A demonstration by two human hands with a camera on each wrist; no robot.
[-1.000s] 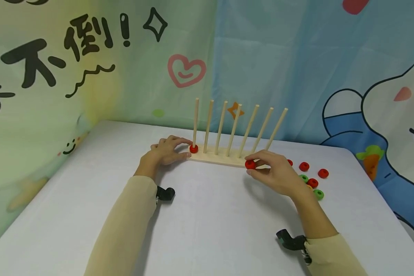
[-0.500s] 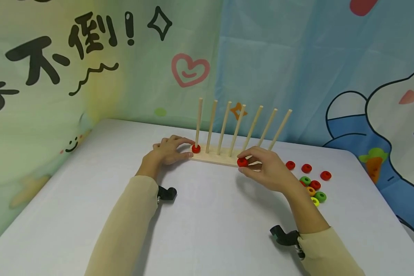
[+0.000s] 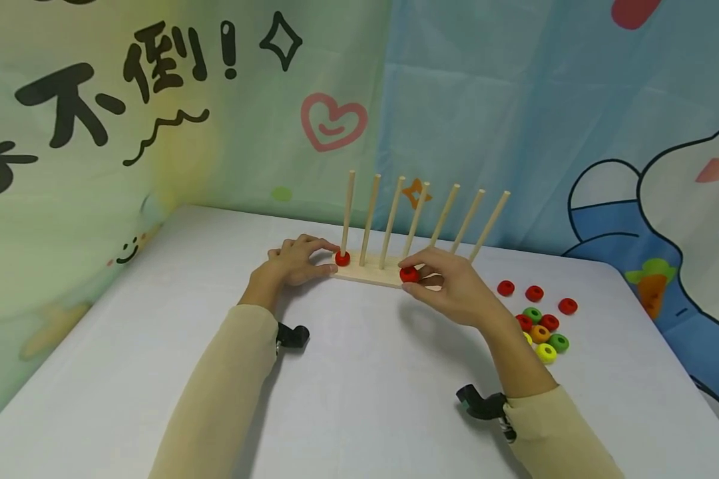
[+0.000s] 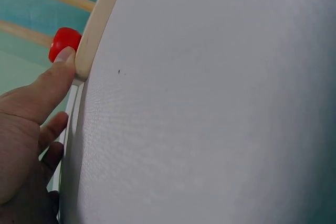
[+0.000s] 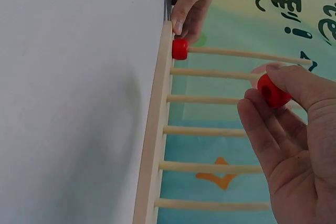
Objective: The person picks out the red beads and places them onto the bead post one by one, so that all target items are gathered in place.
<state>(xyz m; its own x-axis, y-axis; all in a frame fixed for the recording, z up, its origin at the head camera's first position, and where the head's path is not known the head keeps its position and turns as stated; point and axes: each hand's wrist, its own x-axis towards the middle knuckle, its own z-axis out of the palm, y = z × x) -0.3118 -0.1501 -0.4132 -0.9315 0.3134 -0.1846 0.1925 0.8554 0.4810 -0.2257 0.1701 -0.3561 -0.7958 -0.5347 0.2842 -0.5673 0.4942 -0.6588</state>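
Note:
A wooden peg rack (image 3: 367,275) with several upright pegs stands on the table, a red bead (image 3: 342,259) sitting at the bottom of its leftmost peg. My left hand (image 3: 293,262) holds the rack's left end between thumb and index finger; the left wrist view shows the thumb (image 4: 55,80) against the end of the base, beside that bead. Between thumb and fingers, my right hand (image 3: 455,286) pinches another red bead (image 5: 273,92). That bead is in front of the rack's middle pegs and apart from them, its hole visible in the right wrist view.
To the right of the rack lie several loose beads: red (image 3: 568,306), green (image 3: 558,343), orange (image 3: 539,334) and yellow (image 3: 546,353). A printed cloth (image 3: 455,100) hangs behind the white table (image 3: 359,399).
The right hand has moved left along the rack's front with its red bead, uncovering more of the loose beads. The left hand keeps its hold on the rack's end. The head view has shifted slightly.

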